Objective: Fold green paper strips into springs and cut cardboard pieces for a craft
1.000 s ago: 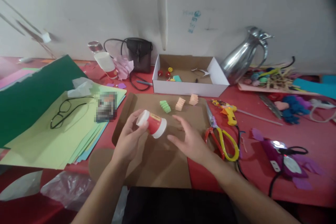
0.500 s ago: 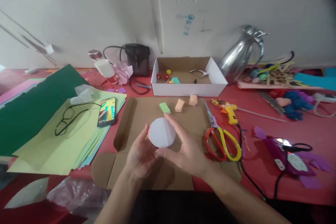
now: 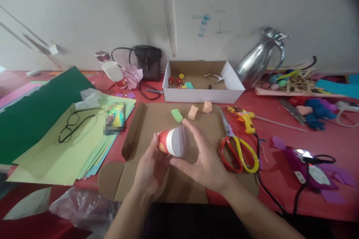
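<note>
A red and white paper cup (image 3: 165, 142) lies tilted on its side between my hands, above the flattened brown cardboard (image 3: 157, 119). A pale flat disc (image 3: 181, 142) covers its wide end, which faces right. My left hand (image 3: 150, 170) holds the cup by its narrow red end, thumb on top. Around the wide end curves my right hand (image 3: 203, 158), its thumb below the rim and a finger at the upper edge. Its other fingers are mostly hidden. Just beyond the cup are a green folded paper piece (image 3: 177, 115) and two peach folded paper pieces (image 3: 193, 112).
Scissors (image 3: 238, 153) and a yellow glue gun (image 3: 246, 121) lie right of the cardboard. A white box (image 3: 202, 96) stands behind it. Coloured sheets (image 3: 50, 157) with glasses (image 3: 68, 129) lie left. A metal jug (image 3: 256, 61) and a purple corded device (image 3: 308, 170) are farther right.
The cup has been turned so its red side shows; before, the pale disc faced me. Both hands stay around it, the right shifted slightly right.
</note>
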A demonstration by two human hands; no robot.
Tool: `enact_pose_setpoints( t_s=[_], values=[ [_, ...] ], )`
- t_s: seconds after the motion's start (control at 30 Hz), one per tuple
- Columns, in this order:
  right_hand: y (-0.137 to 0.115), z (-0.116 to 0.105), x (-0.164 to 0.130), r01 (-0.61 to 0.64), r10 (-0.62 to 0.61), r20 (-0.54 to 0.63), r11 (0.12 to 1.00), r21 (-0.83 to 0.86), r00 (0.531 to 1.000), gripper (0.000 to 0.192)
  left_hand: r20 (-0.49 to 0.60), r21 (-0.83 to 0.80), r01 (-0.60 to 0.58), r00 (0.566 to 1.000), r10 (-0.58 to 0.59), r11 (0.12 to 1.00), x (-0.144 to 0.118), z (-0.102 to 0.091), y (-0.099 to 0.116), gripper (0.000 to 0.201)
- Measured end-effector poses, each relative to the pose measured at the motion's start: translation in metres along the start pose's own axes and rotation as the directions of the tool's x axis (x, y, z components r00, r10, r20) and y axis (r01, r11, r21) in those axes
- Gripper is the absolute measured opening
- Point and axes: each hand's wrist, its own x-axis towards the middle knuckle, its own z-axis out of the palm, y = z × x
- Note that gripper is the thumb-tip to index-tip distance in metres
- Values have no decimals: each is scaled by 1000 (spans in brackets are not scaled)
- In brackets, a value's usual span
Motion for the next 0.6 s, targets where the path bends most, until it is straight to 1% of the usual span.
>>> enact_pose_setpoints(
  t_s=[0.1, 0.17, 0.23, 0.27, 0.3, 0.33, 0.37, 0.4, 0.43, 0.47, 0.5, 0.53, 0.57, 0.6],
  values=[
    [0, 0, -2, 13, -13, -12, 1000, -5, 1000, 81, -46, 63, -91, 994, 94, 994, -3, 0, 0, 39],
    [1, 2, -3, 2, -2, 1, 1000, 7, 1000, 79, -82, 112, -111, 989, 121, 987, -5, -2, -1, 41],
    [2, 2, -3, -5, 4, 27, 1000, 10, 1000, 82, -84, 183, -114, 988, 131, 977, -5, -6, -2, 43],
    [3, 0, -3, -3, 3, 36, 1000, 3, 999, 86, -70, 237, -141, 984, 162, 961, -4, -9, 0, 44],
    [5, -4, -3, 0, 0, 30, 1000, -7, 1000, 90, -53, 317, -201, 972, 229, 927, -1, -13, 2, 44],
    [7, -10, -3, 4, -4, 1, 1000, -14, 1000, 92, -30, 422, -280, 946, 322, 862, 3, -17, 7, 44],
    [11, -18, -4, 4, -5, -51, 1000, -24, 999, 89, 2, 546, -385, 888, 459, 744, 9, -22, 13, 45],
    [16, -28, -6, -13, 8, -112, 999, -43, 994, 82, 57, 690, -465, 799, 599, 554, 17, -27, 21, 47],
    [22, -39, -9, -41, 28, -173, 997, -70, 985, 69, 145, 809, -480, 721, 677, 338, 27, -32, 29, 49],
    [29, -51, -13, -96, 68, -211, 988, -123, 975, 55, 247, 879, -459, 674, 696, 132, 38, -38, 38, 50],
    [38, -63, -17, -176, 131, -211, 961, -212, 969, 43, 349, 894, -447, 654, 672, -30, 50, -43, 46, 50],
    [48, -74, -23, -229, 176, -185, 920, -320, 967, 34, 423, 887, -442, 667, 613, -132, 61, -49, 53, 52],
    [58, -84, -29, -245, 205, -138, 867, -434, 969, 29, 457, 881, -441, 693, 557, -175, 73, -54, 59, 52],
    [68, -92, -35, -243, 218, -111, 804, -543, 970, 27, 479, 873, -448, 714, 511, -194, 83, -58, 63, 51]
  ],
)
